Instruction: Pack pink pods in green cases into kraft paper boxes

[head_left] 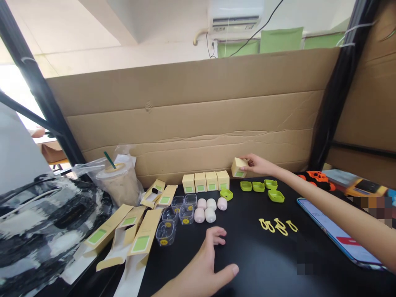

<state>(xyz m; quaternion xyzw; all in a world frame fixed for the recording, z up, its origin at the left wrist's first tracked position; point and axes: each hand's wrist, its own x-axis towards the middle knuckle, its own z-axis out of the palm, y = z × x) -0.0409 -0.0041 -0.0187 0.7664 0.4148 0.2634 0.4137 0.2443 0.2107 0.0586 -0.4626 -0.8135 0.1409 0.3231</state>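
Against the cardboard wall, my right hand (pixel 251 163) grips a small cream cardboard box (pixel 238 168) with a green label, slightly tilted and just right of a row of several similar boxes (pixel 199 182). Over the near part of the black table, my left hand (pixel 208 264) is held with thumb and fingers apart and nothing in it. Beyond it sit several rounded white and pink pieces (pixel 210 215), shaped like earbud cases. Clear plastic cups (pixel 166 233) with yellow stickers stand left of them. Green trays (pixel 258 187) lie below the held box, and pale yellow loops (pixel 282 227) lie nearer on the right.
Opened cardboard packages (pixel 144 237) lie at the left. A bagged drink cup (pixel 119 181) with a green straw stands behind them. At the right lie a phone (pixel 337 233) and an orange toy car (pixel 318 178). A cardboard wall (pixel 198 119) closes the back.
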